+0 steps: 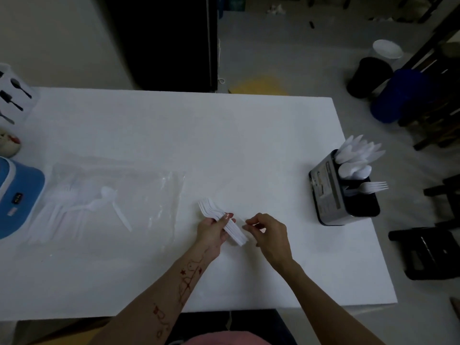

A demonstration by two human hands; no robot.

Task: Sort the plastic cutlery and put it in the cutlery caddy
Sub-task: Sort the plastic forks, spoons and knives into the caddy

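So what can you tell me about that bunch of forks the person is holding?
The bunch of forks is a neat stack of white forks that look like thin plastic, all nested together and facing the same way. The tines point up and to the left, away from the person; the handle ends point back toward them. The left hand grips the stack around its middle, just above the white table. The right hand hovers at the handle ends, fingers curled.

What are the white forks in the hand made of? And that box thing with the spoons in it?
The forks held by the left hand look like thin, matte white plastic. The caddy seems to be shiny metal: its side is grey and reflective, though that could be a coating.
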